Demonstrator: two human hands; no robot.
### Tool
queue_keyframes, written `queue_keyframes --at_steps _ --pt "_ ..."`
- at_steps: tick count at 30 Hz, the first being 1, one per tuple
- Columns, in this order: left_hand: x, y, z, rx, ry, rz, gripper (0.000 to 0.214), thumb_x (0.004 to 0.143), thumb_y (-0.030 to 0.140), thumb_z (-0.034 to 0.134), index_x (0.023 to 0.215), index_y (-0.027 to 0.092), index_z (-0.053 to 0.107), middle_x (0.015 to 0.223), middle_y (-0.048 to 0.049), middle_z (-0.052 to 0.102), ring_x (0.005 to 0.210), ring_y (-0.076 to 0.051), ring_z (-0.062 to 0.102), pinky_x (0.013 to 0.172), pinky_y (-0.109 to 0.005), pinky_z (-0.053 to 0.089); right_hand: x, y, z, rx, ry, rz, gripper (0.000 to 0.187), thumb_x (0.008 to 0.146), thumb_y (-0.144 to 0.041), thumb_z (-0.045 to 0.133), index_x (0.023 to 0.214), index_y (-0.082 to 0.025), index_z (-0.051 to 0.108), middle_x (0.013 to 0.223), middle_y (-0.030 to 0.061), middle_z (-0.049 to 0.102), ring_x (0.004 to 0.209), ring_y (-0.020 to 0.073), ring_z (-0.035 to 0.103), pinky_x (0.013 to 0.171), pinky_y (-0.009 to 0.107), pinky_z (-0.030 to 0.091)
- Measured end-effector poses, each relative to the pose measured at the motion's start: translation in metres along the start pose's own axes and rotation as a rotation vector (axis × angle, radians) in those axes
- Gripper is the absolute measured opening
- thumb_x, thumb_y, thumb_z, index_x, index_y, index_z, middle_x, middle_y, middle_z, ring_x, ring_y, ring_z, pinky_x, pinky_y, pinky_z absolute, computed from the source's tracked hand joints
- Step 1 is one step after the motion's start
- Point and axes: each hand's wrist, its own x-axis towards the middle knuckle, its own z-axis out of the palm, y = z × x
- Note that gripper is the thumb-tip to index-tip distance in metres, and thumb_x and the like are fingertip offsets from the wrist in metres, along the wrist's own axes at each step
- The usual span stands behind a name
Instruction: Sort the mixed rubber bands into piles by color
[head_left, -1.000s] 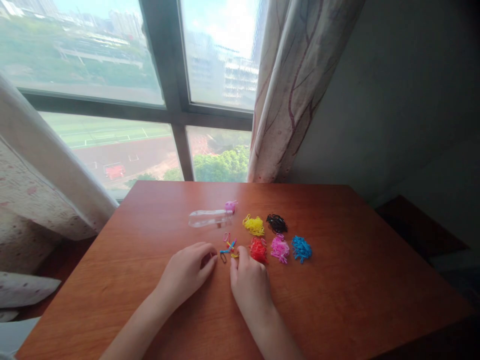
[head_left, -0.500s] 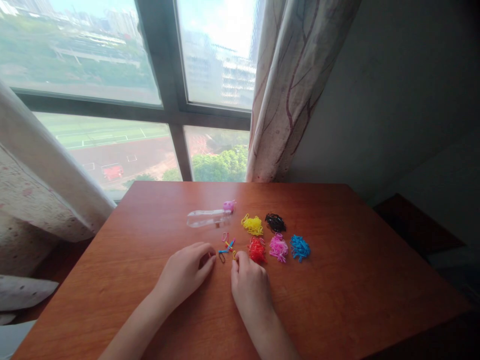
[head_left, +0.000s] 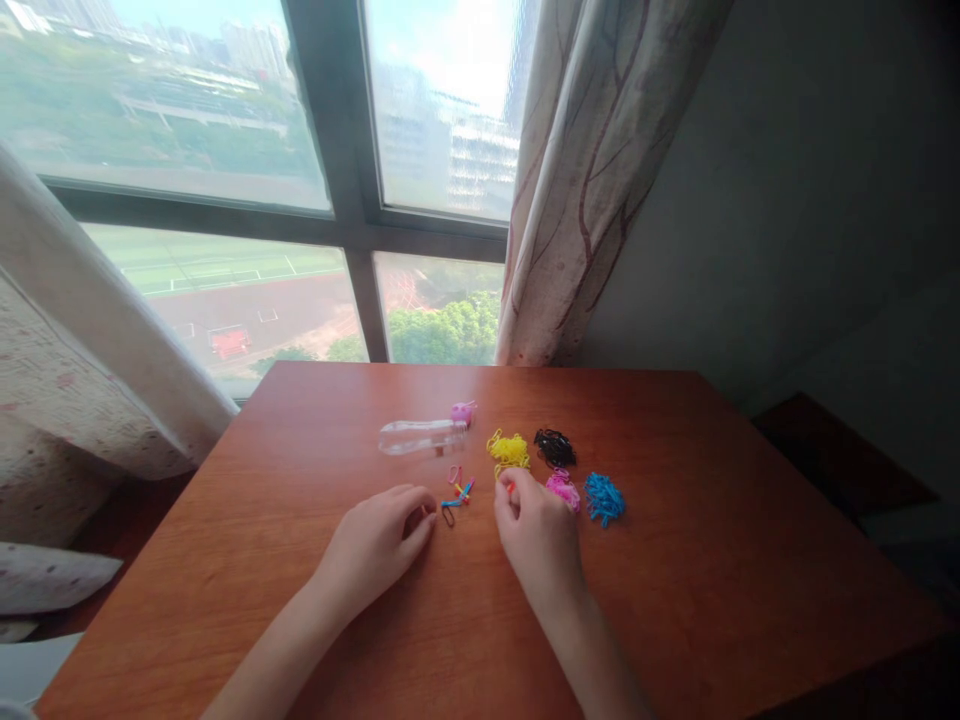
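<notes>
My right hand hovers over the small piles of rubber bands, fingers pinched on a yellow rubber band just in front of the yellow pile. It covers most of the red pile; only a sliver shows. The pink pile peeks out beside its knuckles. My left hand rests on the wooden table, fingers loosely flat and holding nothing, next to a few loose mixed-colour bands.
A black pile and a blue pile lie to the right. A clear bottle with a pink cap lies on its side behind the loose bands. Curtains and a window stand behind the table.
My right hand moved right and forward from the loose bands to the yellow pile, taking a yellow band along and now covering the red pile. The left hand stayed put.
</notes>
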Motion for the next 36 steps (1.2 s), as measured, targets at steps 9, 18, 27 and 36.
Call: queue_keyframes --at_steps 9,18,27,36 --pt "-0.001 0.001 -0.001 0.029 -0.021 -0.001 0.017 0.089 0.024 0.048 0.089 0.025 0.064 0.086 -0.0006 0.067 0.077 -0.017 0.061 0.067 -0.024 0.04 0.054 0.022 -0.008 -0.223 -0.121 0.044 0.015 0.096 -0.024 0.056 0.093 -0.023 0.07 0.083 0.0029 0.073 0.076 0.0166 0.068 0.059 0.023 0.036" --pt "-0.001 0.002 -0.002 0.028 -0.029 -0.008 0.016 0.089 0.024 0.048 0.088 0.025 0.064 0.088 -0.0008 0.068 0.078 -0.017 0.061 0.067 -0.024 0.039 0.05 0.02 -0.008 -0.222 -0.136 0.023 0.015 0.096 -0.023 0.055 0.099 -0.023 0.07 0.085 0.0028 0.074 0.077 0.0163 0.069 0.06 0.023 0.037" --pt "0.0 0.0 0.001 0.012 -0.024 -0.009 0.015 0.087 0.023 0.049 0.089 0.024 0.064 0.086 -0.0002 0.067 0.077 -0.017 0.06 0.068 -0.024 0.04 0.011 0.003 -0.004 -0.102 -0.119 -0.073 0.011 0.093 -0.02 0.057 0.092 -0.024 0.067 0.075 -0.0009 0.071 0.07 0.0156 0.067 0.057 0.025 0.03" --pt "0.0 -0.002 0.003 0.044 -0.022 -0.001 0.014 0.088 0.024 0.048 0.088 0.024 0.062 0.082 -0.0001 0.064 0.075 -0.017 0.058 0.067 -0.024 0.039 -0.033 -0.009 0.017 0.065 -0.18 -0.145 0.011 0.091 -0.014 0.057 0.086 -0.023 0.061 0.074 -0.0025 0.068 0.068 0.0146 0.064 0.058 0.026 0.027"
